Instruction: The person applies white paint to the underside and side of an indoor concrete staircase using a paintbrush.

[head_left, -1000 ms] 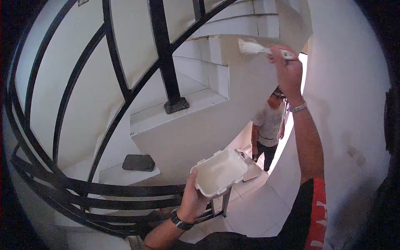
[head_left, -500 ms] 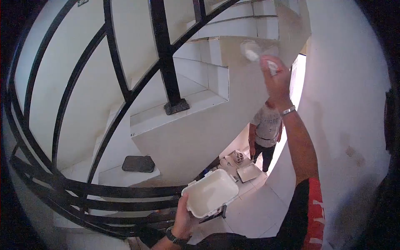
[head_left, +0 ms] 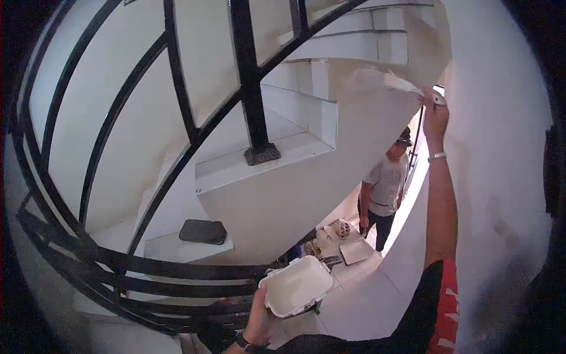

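Observation:
My right hand (head_left: 435, 115) is raised at the upper right, closed around the handle of a paintbrush (head_left: 404, 84). The brush's pale bristles point left, against the side wall of the staircase (head_left: 354, 127), where a wet-looking smear of paint (head_left: 367, 78) shows below the upper steps. Low in the middle, my left hand (head_left: 259, 315) grips the near left side of a white plastic tub (head_left: 299, 287). The tub is tilted toward me, and whitish paint coats its inside.
Black metal railing (head_left: 191, 134) curves across the left side. A dark rectangular object (head_left: 203, 231) lies on a lower step. Below, a person (head_left: 384, 189) stands by the bright doorway, near various items on the tiled floor (head_left: 359, 295). A white wall (head_left: 495, 177) rises at right.
My right hand has moved right and slightly down with the paintbrush, whose bristles now trail left. The tub in my left hand has shifted slightly down. The person below shows more fully.

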Action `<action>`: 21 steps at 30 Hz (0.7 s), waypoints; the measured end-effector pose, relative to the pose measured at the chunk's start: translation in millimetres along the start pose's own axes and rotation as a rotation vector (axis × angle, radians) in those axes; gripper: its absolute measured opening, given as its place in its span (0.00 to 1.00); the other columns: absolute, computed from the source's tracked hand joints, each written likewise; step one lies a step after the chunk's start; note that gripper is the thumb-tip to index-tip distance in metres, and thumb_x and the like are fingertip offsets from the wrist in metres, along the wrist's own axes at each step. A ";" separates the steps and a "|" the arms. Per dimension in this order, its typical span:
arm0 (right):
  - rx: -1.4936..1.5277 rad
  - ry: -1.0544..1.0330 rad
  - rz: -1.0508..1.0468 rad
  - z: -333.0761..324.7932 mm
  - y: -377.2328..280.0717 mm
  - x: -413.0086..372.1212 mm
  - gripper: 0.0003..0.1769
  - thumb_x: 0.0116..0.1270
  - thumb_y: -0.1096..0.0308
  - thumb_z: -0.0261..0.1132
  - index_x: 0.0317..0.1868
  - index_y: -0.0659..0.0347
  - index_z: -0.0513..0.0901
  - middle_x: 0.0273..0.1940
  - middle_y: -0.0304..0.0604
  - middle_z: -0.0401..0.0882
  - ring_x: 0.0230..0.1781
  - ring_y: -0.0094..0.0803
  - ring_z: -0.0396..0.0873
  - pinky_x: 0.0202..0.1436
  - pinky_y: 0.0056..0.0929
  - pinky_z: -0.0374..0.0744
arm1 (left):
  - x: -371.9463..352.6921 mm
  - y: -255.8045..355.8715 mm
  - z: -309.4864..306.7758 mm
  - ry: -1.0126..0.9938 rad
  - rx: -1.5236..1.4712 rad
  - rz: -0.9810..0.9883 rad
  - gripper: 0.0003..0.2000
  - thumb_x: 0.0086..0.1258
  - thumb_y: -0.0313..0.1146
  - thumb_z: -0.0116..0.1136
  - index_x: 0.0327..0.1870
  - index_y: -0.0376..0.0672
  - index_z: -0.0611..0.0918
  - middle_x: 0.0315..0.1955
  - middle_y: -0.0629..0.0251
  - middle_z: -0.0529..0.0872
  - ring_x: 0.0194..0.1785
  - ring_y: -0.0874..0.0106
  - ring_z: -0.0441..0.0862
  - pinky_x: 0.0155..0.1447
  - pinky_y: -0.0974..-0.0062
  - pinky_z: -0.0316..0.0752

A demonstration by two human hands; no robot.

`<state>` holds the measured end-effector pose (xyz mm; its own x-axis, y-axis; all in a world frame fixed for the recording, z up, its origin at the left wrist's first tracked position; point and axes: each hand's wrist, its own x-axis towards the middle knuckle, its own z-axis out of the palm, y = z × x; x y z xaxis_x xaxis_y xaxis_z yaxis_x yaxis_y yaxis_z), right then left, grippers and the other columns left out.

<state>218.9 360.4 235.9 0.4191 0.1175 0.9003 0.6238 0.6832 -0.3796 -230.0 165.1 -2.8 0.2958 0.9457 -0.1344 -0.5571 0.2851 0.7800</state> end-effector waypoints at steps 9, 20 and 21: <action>-0.175 -0.147 -0.101 25.1 -35.1 -31.4 0.12 0.68 0.66 0.61 0.47 0.65 0.80 0.43 0.41 0.82 0.40 0.24 0.79 0.48 0.24 0.77 | -13.5 9.0 0.1 0.066 0.011 -0.055 0.29 0.75 0.51 0.35 0.67 0.37 0.61 0.62 0.54 0.70 0.61 0.60 0.73 0.63 0.61 0.70; 0.035 -0.118 -0.111 18.1 -89.7 -40.7 0.14 0.71 0.61 0.58 0.44 0.64 0.81 0.38 0.42 0.83 0.35 0.24 0.79 0.43 0.23 0.77 | -12.4 8.2 -5.4 0.050 -0.048 -0.038 0.29 0.75 0.52 0.35 0.67 0.37 0.61 0.61 0.52 0.70 0.62 0.58 0.72 0.63 0.57 0.70; -0.029 -0.068 -0.101 12.5 -89.1 -30.3 0.15 0.71 0.60 0.58 0.44 0.65 0.81 0.37 0.42 0.83 0.37 0.25 0.80 0.43 0.24 0.77 | -13.4 7.2 -9.0 0.057 -0.046 -0.047 0.29 0.75 0.52 0.35 0.67 0.37 0.61 0.61 0.52 0.70 0.62 0.58 0.72 0.63 0.57 0.70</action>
<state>142.3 304.9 245.1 0.3084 0.0988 0.9461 0.6797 0.6730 -0.2918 -244.9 155.8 -0.8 0.2788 0.9381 -0.2054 -0.5792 0.3349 0.7432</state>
